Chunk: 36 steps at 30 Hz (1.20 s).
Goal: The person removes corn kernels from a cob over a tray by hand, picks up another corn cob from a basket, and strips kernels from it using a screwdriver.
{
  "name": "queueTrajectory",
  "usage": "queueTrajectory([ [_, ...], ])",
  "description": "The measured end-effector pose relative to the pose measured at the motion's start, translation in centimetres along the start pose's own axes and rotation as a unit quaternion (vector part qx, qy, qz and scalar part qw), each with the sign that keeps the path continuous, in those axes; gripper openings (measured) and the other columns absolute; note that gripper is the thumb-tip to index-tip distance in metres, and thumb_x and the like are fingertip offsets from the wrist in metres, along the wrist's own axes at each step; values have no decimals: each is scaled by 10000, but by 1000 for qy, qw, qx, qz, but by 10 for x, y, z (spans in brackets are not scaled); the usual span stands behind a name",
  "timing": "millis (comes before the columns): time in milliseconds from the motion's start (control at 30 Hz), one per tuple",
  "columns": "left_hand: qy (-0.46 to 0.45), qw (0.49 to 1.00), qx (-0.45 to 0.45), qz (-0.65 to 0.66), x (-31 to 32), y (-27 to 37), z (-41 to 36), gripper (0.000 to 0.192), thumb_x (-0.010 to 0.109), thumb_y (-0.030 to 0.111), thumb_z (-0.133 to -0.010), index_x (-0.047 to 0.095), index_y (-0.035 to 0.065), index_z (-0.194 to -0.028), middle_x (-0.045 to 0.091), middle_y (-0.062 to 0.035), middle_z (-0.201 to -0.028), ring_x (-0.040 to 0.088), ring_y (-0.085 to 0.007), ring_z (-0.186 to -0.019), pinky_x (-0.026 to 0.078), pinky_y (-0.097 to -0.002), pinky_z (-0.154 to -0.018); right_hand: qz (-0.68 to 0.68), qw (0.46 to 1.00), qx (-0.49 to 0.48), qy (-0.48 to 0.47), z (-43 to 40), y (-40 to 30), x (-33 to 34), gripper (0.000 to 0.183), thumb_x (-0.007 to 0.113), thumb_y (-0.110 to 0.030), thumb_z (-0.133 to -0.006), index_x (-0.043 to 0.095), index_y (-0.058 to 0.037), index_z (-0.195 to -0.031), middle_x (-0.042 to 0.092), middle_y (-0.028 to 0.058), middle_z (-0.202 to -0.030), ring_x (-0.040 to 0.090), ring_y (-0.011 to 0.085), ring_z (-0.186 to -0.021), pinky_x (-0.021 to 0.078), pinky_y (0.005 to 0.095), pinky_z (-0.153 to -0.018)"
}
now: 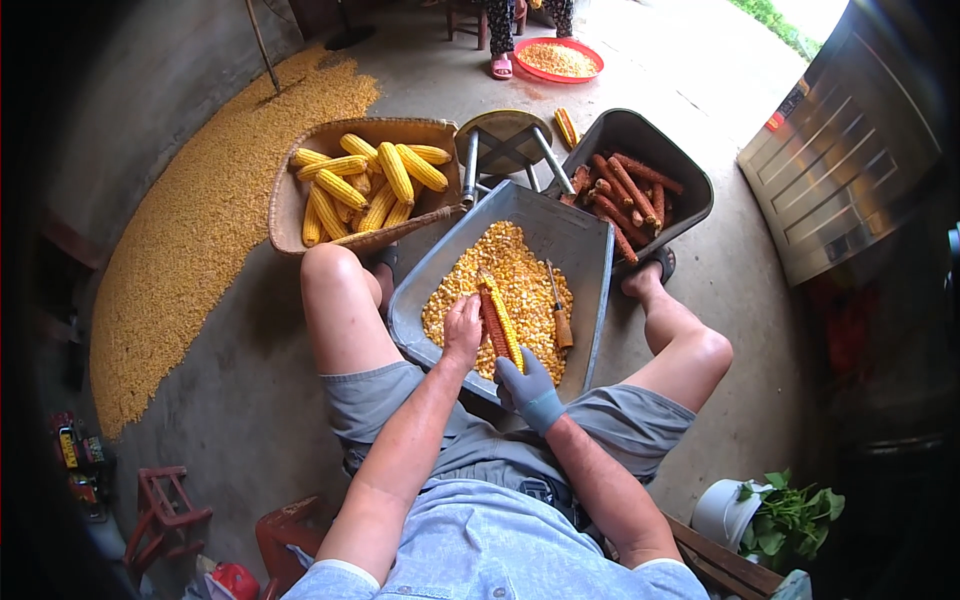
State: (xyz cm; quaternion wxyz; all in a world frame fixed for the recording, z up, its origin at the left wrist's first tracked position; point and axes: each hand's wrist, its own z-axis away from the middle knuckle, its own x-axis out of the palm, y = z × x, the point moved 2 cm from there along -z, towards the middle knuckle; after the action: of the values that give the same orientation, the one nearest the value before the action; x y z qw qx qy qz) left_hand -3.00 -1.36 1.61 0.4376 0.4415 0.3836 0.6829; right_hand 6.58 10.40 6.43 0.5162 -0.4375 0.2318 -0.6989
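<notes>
A partly shelled corn cob (504,322) is held over a grey plastic tub (405,300), with yellow kernels along one side and bare red core on the other. My bare left hand (463,328) grips its left side near the middle. Around its lower end closes my right hand (527,385) in a grey glove. Loose corn kernels (454,289) cover the tub's bottom. On them, right of the cob, lies a thin metal tool with a wooden handle (562,328).
A basket (281,202) of yellow ears stands ahead left, a dark tub (701,202) of bare cobs ahead right, a metal-legged stool (504,142) between. A kernel heap (187,225) spreads along the left wall. A seated person (501,30) is beside a red basin (559,79).
</notes>
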Motion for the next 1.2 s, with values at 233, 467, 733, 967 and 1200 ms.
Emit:
queueTrajectory([
  [233, -28, 999, -24, 17, -1, 8, -3, 382, 485, 442, -962, 579, 85, -866, 546, 18, -776, 499, -70, -695, 426, -237, -640, 242, 955, -167, 47, -17, 23, -17, 449, 626, -269, -867, 505, 0, -1206, 648, 149, -843, 635, 237, -715, 518, 337, -666],
  [467, 8, 1000, -12, 3, 4, 6, 0, 295, 528, 347, -949, 585, 59, -913, 557, -3, -810, 504, -82, -726, 431, -239, -662, 285, 936, -193, 69, -25, 35, -25, 513, 635, -297, -855, 500, 31, -1225, 643, 236, -977, 633, 354, -913, 492, 382, -804],
  [733, -40, 937, 127, -323, -7, -18, -13, 476, 510, 324, -953, 528, -56, -1237, 580, -157, -1199, 546, -219, -1114, 409, -317, -978, 61, 993, -90, 51, -13, 2, -9, 205, 579, -226, -907, 507, -48, -978, 525, 9, -638, 495, 86, -478, 386, 243, -410],
  [967, -237, 946, -92, -203, 26, 12, 31, 425, 564, 364, -933, 593, -21, -1113, 627, -55, -976, 585, -125, -908, 464, -265, -828, 137, 966, -202, 81, -30, 7, -19, 316, 612, -211, -897, 510, -11, -1120, 588, 51, -817, 531, 90, -660, 451, 248, -566],
  [1200, -175, 969, -79, -155, 15, 15, 33, 345, 592, 251, -914, 553, -12, -1134, 621, -43, -943, 589, -91, -809, 485, -231, -725, 203, 958, -202, 18, -37, -7, -26, 369, 634, -245, -884, 551, 25, -1122, 622, 91, -911, 585, 127, -798, 484, 275, -711],
])
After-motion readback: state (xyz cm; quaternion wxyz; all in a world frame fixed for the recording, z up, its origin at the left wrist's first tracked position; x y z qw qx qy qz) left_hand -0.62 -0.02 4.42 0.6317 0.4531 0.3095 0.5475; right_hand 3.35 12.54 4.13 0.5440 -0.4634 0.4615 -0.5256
